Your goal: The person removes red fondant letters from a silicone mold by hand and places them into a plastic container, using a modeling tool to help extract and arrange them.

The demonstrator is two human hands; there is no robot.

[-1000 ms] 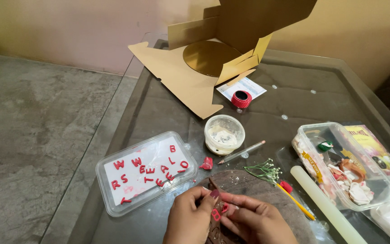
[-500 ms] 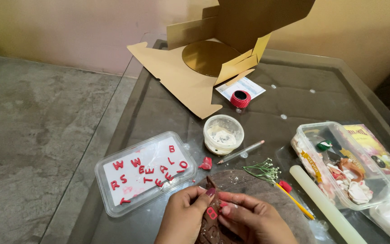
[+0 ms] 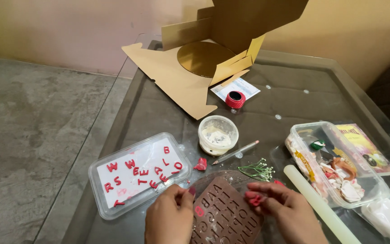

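A brown letter mould (image 3: 226,214) lies on the glass table near the front edge. My left hand (image 3: 170,219) rests on its left edge, with a small red letter beside my thumb. At the mould's upper right, my right hand (image 3: 283,210) pinches a bit of red paste (image 3: 254,199) in its fingertips. To the left, a clear plastic tray (image 3: 138,174) holds several red cut-out letters on white paper. A loose lump of red paste (image 3: 200,164) lies between the tray and the mould.
A small tub of white paste (image 3: 218,134), a thin stick (image 3: 236,152), a sprig of tiny white flowers (image 3: 258,170), a white rolling pin (image 3: 317,203) and a clear box of odds and ends (image 3: 335,165) sit nearby. An open cardboard cake box (image 3: 204,54) and a red tape roll (image 3: 235,99) stand at the back.
My hands have moved apart, baring the brown mould. The red piece has gone to the right with my right hand.
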